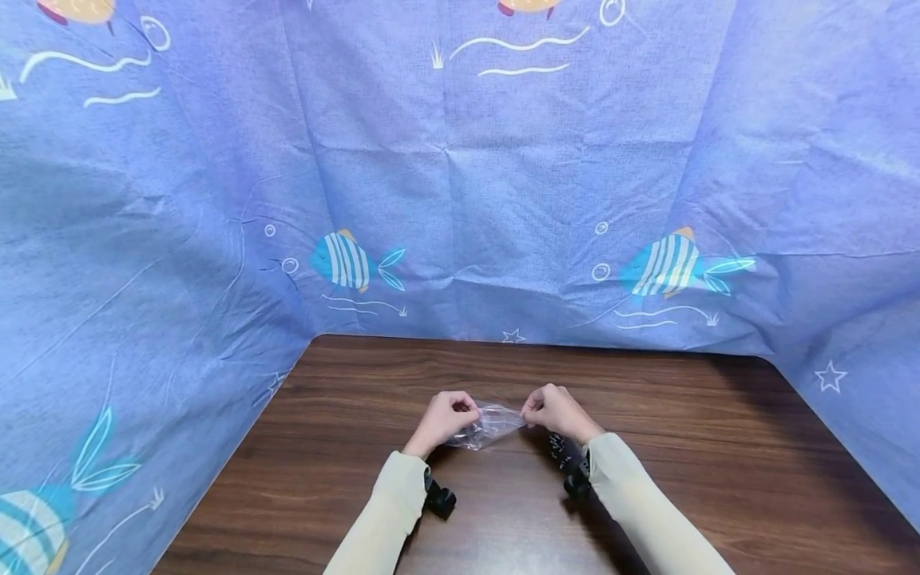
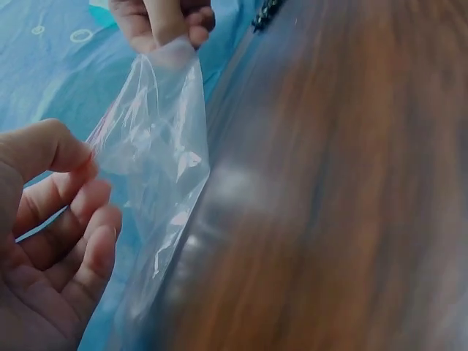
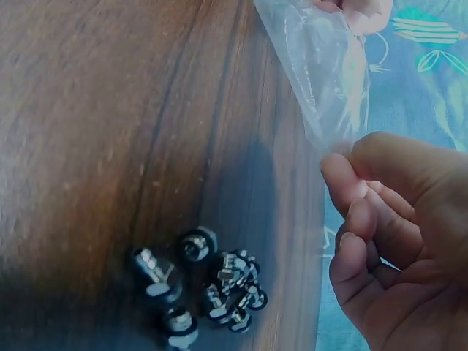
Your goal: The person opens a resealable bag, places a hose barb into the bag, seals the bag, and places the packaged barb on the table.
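Observation:
A clear plastic bag (image 1: 490,423) is stretched between both hands above the wooden table. My left hand (image 1: 451,417) pinches one edge of it between thumb and forefinger, and the other fingers curl loosely. At the opposite end, my right hand (image 1: 557,411) pinches a corner of the film the same way. In the right wrist view the bag (image 3: 322,73) runs to a point at the thumb and forefinger of the right hand (image 3: 398,219). Several small metal fittings with dark rings (image 3: 234,274) lie on the table below the right hand.
The dark wooden table (image 1: 345,495) reaches back to a blue fabric curtain (image 1: 446,184) printed with fish, which also hangs at both sides. A black wrist camera (image 1: 440,501) is strapped at the left sleeve, another camera (image 1: 576,483) at the right.

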